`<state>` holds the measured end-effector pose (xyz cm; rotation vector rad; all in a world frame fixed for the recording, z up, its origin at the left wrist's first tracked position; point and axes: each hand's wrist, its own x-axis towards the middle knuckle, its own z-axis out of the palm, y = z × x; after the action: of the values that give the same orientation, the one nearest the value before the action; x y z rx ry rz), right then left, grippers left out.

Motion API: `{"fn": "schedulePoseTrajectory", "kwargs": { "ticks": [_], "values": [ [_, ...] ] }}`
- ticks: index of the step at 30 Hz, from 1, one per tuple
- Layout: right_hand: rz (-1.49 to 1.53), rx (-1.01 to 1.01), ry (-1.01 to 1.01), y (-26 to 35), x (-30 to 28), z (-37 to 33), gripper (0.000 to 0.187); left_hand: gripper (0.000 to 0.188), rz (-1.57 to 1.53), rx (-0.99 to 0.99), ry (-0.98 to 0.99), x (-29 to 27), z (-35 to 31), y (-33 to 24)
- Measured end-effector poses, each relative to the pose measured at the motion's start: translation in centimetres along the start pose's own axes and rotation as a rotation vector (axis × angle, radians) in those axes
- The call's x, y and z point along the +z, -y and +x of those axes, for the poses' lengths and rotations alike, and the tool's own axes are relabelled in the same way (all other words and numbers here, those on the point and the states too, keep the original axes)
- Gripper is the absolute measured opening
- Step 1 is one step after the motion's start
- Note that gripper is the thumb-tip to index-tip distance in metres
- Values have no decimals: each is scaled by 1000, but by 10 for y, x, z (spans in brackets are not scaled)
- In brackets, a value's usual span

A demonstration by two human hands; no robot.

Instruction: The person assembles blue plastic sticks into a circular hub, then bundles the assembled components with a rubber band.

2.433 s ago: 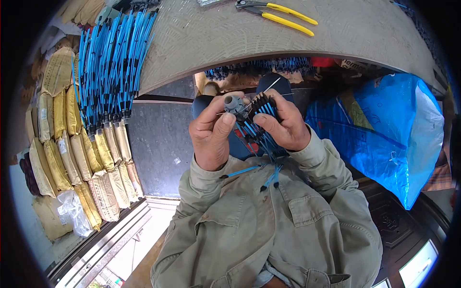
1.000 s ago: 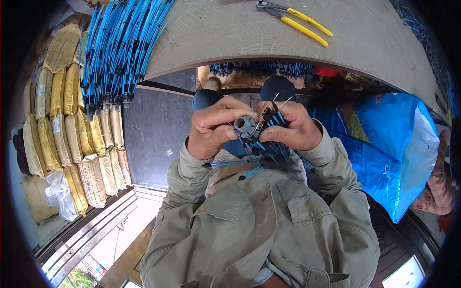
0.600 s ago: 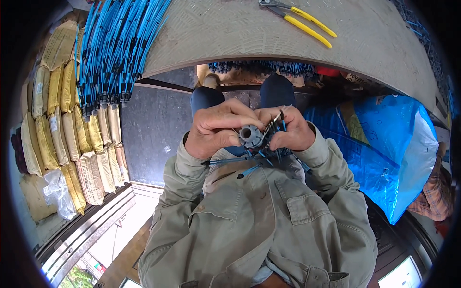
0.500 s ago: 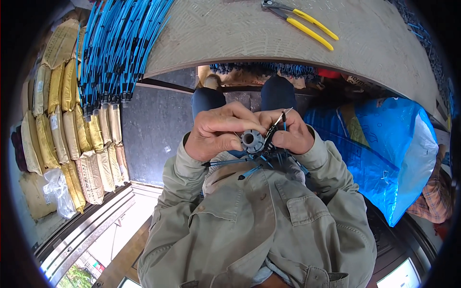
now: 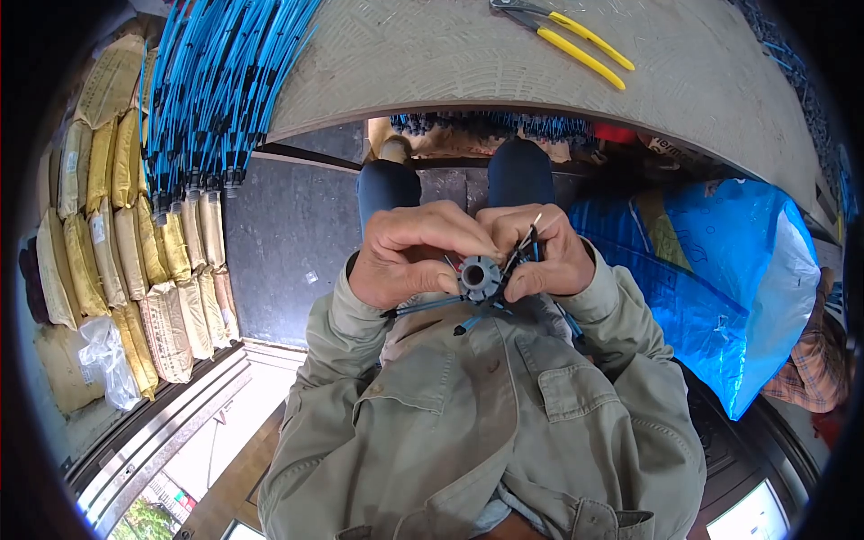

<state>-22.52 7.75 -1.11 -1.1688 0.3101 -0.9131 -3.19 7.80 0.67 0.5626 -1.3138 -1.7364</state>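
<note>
Over my lap, my left hand pinches the side of a grey round hollow plastic fitting with notches round its rim. The open bore faces up at me. Thin rods, blue with black ends, spread out below the fitting. On its other side my right hand is closed on black parts joined to the fitting. A thin pale strip sticks up beside these fingers, next to a black-tipped piece. The fingertips hide where the parts meet.
Ahead is a grey worktable with yellow-handled pliers and a bundle of blue rods overhanging its left edge. Stacked sacks stand at left. At right lies a large blue plastic bag, with a plaid sleeve behind it.
The fitting has turned slightly, moving a little right and down between my hands. The pale strip stands more upright at my right fingers. Both hands keep their grip.
</note>
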Motion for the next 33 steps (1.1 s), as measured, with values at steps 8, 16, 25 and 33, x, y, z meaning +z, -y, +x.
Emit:
{"fn": "schedulePoseTrajectory", "kwargs": {
  "ticks": [8,16,25,33],
  "values": [
    [104,222,166,7,-8,0,28,36,241,260,381,-20,14,-4],
    [-90,94,207,36,-2,0,26,40,376,346,554,-10,31,-31],
    [-831,-458,-500,21,32,-10,28,50,809,76,23,39,6,-52],
    [-648,-445,-448,-14,19,4,22,37,385,85,-310,27,-3,-3]
  ]
}}
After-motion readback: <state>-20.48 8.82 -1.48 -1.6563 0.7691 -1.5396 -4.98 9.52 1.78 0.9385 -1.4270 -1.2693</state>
